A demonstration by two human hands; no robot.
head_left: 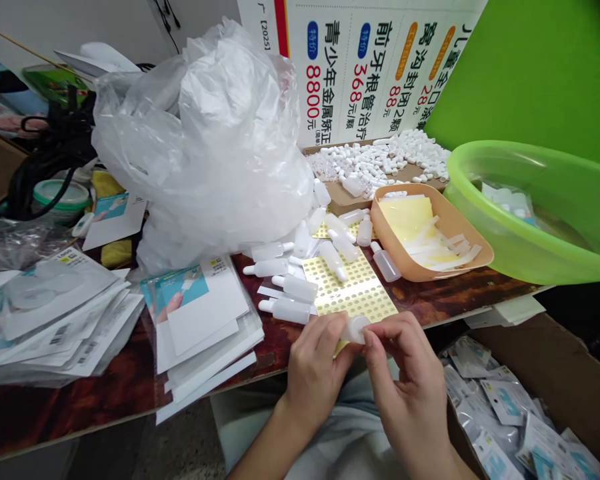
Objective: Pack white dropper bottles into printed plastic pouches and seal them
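A small translucent white plastic bottle [356, 329] is between my hands at the table's front edge, its round end partly showing. My left hand [313, 373] is closed around it from the left, hiding the rest. My right hand [405, 380] pinches the bottle's right edge with thumb and fingertips; whether a small sticker is also between them I cannot tell. Just behind lies a yellow sheet of small round stickers [353, 283]. On it and to its left lie several more dropper bottles [287, 310] with white caps.
A large clear bag [205, 147] bulges at the back. An orange tray [433, 230] holds yellow sheets and paper strips. Small white caps [380, 160] cover cardboard behind. A green basin [530, 220] stands right, printed cards [205, 313] left, and a carton of packets [510, 400] below right.
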